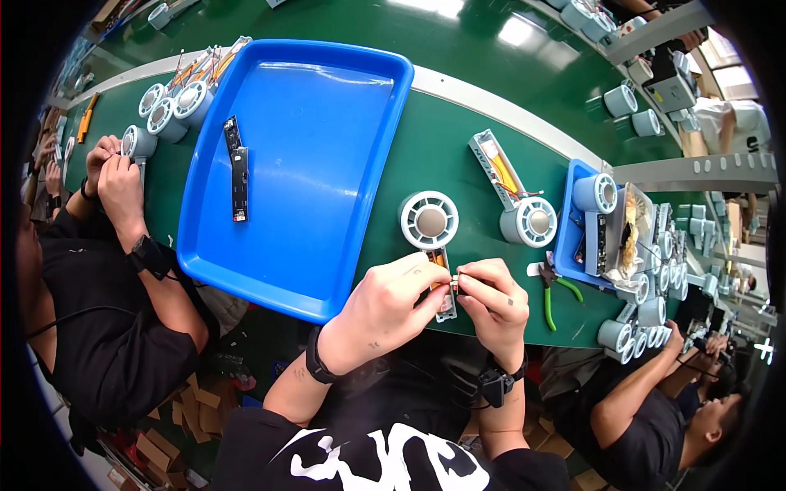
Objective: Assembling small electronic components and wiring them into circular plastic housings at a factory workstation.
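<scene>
My left hand (389, 307) and my right hand (495, 307) meet at the table's near edge, thumbs and fingertips pinched together. Between them shows a small pale wire connector (454, 281); its finer details are too small to make out. Under my fingers lies a grey handheld fan (430, 221), its round head pointing away from me. The fan's open handle (446, 309) shows orange and pale parts inside, partly covered by my left hand. To the right and farther off rests a second fan (528, 221), its handle open on an orange battery and wires.
A large blue tray (307, 245) at left holds two black strip-shaped boards (238, 184). Green-handled cutters (550, 299) lie at right, near a smaller blue bin (565, 245) with parts. More fans crowd both sides. A co-worker's hands (119, 184) work at far left; another person sits right.
</scene>
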